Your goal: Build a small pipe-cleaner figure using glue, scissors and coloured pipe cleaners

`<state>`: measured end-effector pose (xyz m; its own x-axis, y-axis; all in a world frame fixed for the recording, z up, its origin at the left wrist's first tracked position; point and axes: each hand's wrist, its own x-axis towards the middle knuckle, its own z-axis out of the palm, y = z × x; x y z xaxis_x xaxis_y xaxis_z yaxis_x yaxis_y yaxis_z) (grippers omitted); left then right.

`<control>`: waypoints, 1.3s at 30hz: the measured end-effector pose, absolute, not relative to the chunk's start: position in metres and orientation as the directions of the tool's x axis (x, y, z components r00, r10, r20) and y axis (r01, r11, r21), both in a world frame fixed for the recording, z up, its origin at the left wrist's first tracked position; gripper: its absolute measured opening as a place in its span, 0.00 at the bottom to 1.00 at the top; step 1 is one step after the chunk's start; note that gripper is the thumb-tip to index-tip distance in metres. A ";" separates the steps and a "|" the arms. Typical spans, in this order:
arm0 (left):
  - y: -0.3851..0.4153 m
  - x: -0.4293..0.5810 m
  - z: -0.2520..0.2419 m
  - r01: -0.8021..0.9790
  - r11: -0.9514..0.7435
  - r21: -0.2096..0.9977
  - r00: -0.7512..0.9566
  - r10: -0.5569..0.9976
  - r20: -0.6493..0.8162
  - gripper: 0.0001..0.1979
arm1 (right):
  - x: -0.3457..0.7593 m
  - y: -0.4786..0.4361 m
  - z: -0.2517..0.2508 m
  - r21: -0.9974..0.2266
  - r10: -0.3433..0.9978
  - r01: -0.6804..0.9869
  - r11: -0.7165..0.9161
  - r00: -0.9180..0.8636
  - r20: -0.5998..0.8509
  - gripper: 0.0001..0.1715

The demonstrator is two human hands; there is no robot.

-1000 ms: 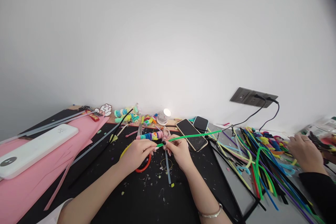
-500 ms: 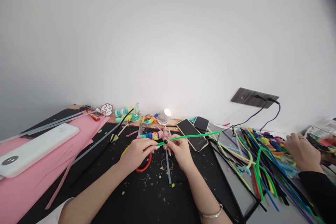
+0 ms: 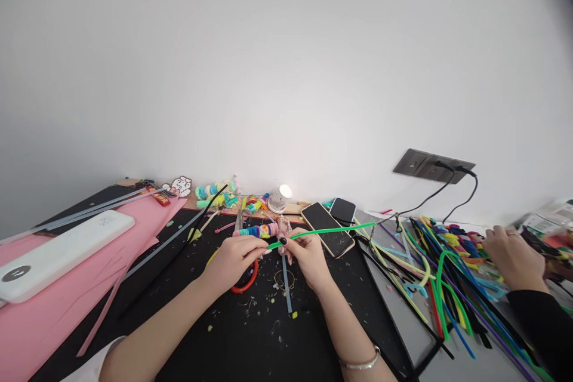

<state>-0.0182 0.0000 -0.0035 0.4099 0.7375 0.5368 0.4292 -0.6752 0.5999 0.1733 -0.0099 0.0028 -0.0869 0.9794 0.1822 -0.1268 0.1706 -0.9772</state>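
Scraps and a small yellow bit lie on the black top of the bench (image 3: 255, 340), with a flat grey strip (image 3: 286, 292) pointing toward the hands. Just beyond, the left hand (image 3: 235, 258) and right hand (image 3: 307, 253) each pinch a green pipe cleaner (image 3: 340, 230) between finger and thumb, its long free end reaching rightward over a black-screened phone (image 3: 329, 230). Red-handled scissors (image 3: 248, 285) lie partly behind the left hand. Past the fingertips sits a row of multicoloured pieces (image 3: 257, 231). To the right, a co-worker's hand (image 3: 514, 258) is beside loose pipe cleaners (image 3: 450, 286), near a clear plastic package (image 3: 548, 216) whose contents, partly red and green, are indistinct. Near the wall, a white cup (image 3: 278, 200) stands tilted; what it holds, I cannot tell.
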 end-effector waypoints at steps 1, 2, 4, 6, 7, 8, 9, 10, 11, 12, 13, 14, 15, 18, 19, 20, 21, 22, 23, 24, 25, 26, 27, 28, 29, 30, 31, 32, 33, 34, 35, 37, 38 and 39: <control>0.000 -0.018 -0.003 0.425 -0.676 0.602 0.415 0.737 0.534 0.10 | 0.173 -0.010 0.003 -0.978 0.980 -0.120 0.169 -0.087 0.180 0.12; 0.000 -0.018 -0.002 0.424 -0.674 0.605 0.418 0.738 0.530 0.10 | 0.173 -0.010 0.003 -0.979 0.980 -0.115 0.167 -0.086 0.178 0.12; -0.001 -0.018 -0.001 0.421 -0.672 0.609 0.421 0.739 0.525 0.10 | 0.174 -0.009 0.002 -0.980 0.981 -0.110 0.166 -0.086 0.176 0.13; -0.001 -0.018 -0.001 0.424 -0.671 0.608 0.421 0.741 0.524 0.10 | 0.174 -0.009 0.002 -0.980 0.980 -0.109 0.168 -0.088 0.177 0.13; -0.001 -0.018 0.000 0.426 -0.671 0.607 0.420 0.741 0.524 0.10 | 0.174 -0.009 0.001 -0.980 0.980 -0.109 0.169 -0.090 0.179 0.13; -0.001 -0.018 0.000 0.426 -0.671 0.607 0.419 0.741 0.525 0.10 | 0.174 -0.009 0.001 -0.979 0.979 -0.108 0.170 -0.092 0.180 0.13; -0.001 -0.018 0.000 0.425 -0.672 0.607 0.419 0.740 0.525 0.10 | 0.174 -0.009 0.001 -0.980 0.979 -0.106 0.171 -0.094 0.181 0.13; -0.001 -0.018 0.000 0.424 -0.672 0.607 0.420 0.740 0.526 0.10 | 0.174 -0.009 0.000 -0.980 0.979 -0.105 0.171 -0.095 0.181 0.13; -0.001 -0.018 0.000 0.422 -0.673 0.607 0.420 0.739 0.527 0.10 | 0.175 -0.009 0.000 -0.980 0.979 -0.102 0.171 -0.097 0.181 0.13; -0.001 -0.018 0.000 0.420 -0.674 0.607 0.421 0.738 0.527 0.10 | 0.175 -0.008 0.000 -0.980 0.979 -0.099 0.170 -0.097 0.180 0.13; -0.001 -0.018 0.000 0.421 -0.675 0.606 0.422 0.737 0.527 0.10 | 0.175 -0.008 0.000 -0.981 0.979 -0.096 0.169 -0.099 0.178 0.13; -0.001 -0.018 0.000 0.424 -0.674 0.605 0.423 0.738 0.526 0.10 | 0.175 -0.008 0.000 -0.981 0.979 -0.093 0.169 -0.100 0.178 0.13; -0.002 -0.018 0.001 0.427 -0.674 0.603 0.424 0.738 0.525 0.10 | 0.175 -0.008 0.000 -0.982 0.979 -0.090 0.169 -0.101 0.178 0.13; -0.002 -0.018 0.001 0.434 -0.673 0.598 0.427 0.739 0.521 0.10 | 0.174 -0.008 0.000 -0.982 0.979 -0.085 0.168 -0.099 0.177 0.14; -0.002 -0.018 0.001 0.438 -0.672 0.597 0.427 0.740 0.520 0.10 | 0.174 -0.008 0.000 -0.982 0.980 -0.088 0.168 -0.097 0.176 0.14; -0.002 -0.018 0.001 0.442 -0.670 0.596 0.425 0.742 0.519 0.11 | 0.174 -0.008 0.001 -0.981 0.980 -0.095 0.168 -0.090 0.176 0.13; -0.002 -0.018 0.001 0.447 -0.667 0.596 0.421 0.745 0.517 0.11 | 0.174 -0.009 0.001 -0.980 0.981 -0.105 0.170 -0.078 0.178 0.13; -0.002 -0.018 0.000 0.453 -0.660 0.599 0.415 0.751 0.513 0.10 | 0.174 -0.009 0.002 -0.978 0.982 -0.118 0.174 -0.058 0.182 0.14; -0.001 -0.018 0.000 0.460 -0.650 0.605 0.406 0.760 0.508 0.10 | 0.174 -0.009 0.002 -0.975 0.982 -0.131 0.180 -0.032 0.186 0.14; -0.001 -0.017 -0.001 0.465 -0.639 0.612 0.397 0.769 0.502 0.10 | 0.174 -0.009 0.002 -0.972 0.982 -0.142 0.186 -0.005 0.189 0.14; -0.001 -0.017 -0.001 0.467 -0.630 0.620 0.391 0.776 0.494 0.10 | 0.174 -0.009 0.003 -0.970 0.982 -0.151 0.190 0.017 0.190 0.15; 0.000 -0.017 -0.002 0.465 -0.620 0.632 0.389 0.785 0.482 0.09 | 0.174 -0.009 0.003 -0.969 0.982 -0.159 0.191 0.033 0.188 0.15; 0.000 -0.016 -0.003 0.457 -0.607 0.651 0.391 0.794 0.466 0.08 | 0.175 -0.009 0.003 -0.968 0.982 -0.164 0.189 0.042 0.185 0.15; 0.000 -0.016 -0.003 0.441 -0.593 0.674 0.396 0.802 0.447 0.07 | 0.175 -0.009 0.004 -0.968 0.983 -0.167 0.186 0.044 0.181 0.15; 0.000 -0.016 -0.003 0.423 -0.577 0.698 0.403 0.810 0.426 0.07 | 0.175 -0.009 0.004 -0.969 0.983 -0.167 0.183 0.041 0.178 0.15; 0.000 -0.015 -0.003 0.408 -0.560 0.721 0.410 0.818 0.404 0.08 | 0.175 -0.009 0.005 -0.970 0.984 -0.164 0.180 0.032 0.177 0.15; 0.000 -0.015 -0.002 0.400 -0.543 0.739 0.415 0.826 0.382 0.10 | 0.175 -0.010 0.005 -0.972 0.985 -0.158 0.174 0.013 0.174 0.15; -0.001 -0.015 -0.001 0.398 -0.530 0.749 0.422 0.830 0.364 0.11 | 0.175 -0.011 0.006 -0.975 0.986 -0.150 0.165 -0.014 0.169 0.15; -0.001 -0.015 0.001 0.398 -0.524 0.753 0.431 0.832 0.351 0.11 | 0.175 -0.012 0.007 -0.978 0.986 -0.142 0.151 -0.046 0.159 0.15; -0.002 -0.015 0.002 0.398 -0.520 0.756 0.442 0.830 0.339 0.11 | 0.174 -0.013 0.008 -0.982 0.986 -0.130 0.135 -0.080 0.146 0.15; -0.002 -0.014 0.004 0.393 -0.519 0.759 0.456 0.827 0.329 0.11 | 0.174 -0.014 0.008 -0.987 0.985 -0.112 0.118 -0.112 0.131 0.15; -0.003 -0.013 0.007 0.377 -0.516 0.769 0.488 0.816 0.309 0.11 | 0.173 -0.016 0.010 -0.993 0.980 -0.068 0.098 -0.165 0.109 0.14; -0.003 -0.013 0.008 0.373 -0.512 0.773 0.502 0.813 0.296 0.11 | 0.172 -0.016 0.010 -0.994 0.977 -0.049 0.095 -0.185 0.102 0.14; -0.003 -0.012 0.008 0.374 -0.503 0.779 0.511 0.813 0.279 0.11 | 0.172 -0.017 0.011 -0.995 0.975 -0.034 0.092 -0.202 0.097 0.14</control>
<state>-0.0119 -0.0034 0.0083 0.5107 0.8131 0.2794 0.3744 -0.5029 0.7790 0.1719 -0.0168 0.0108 -0.2021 0.9746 0.0970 -0.0339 0.0920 -0.9952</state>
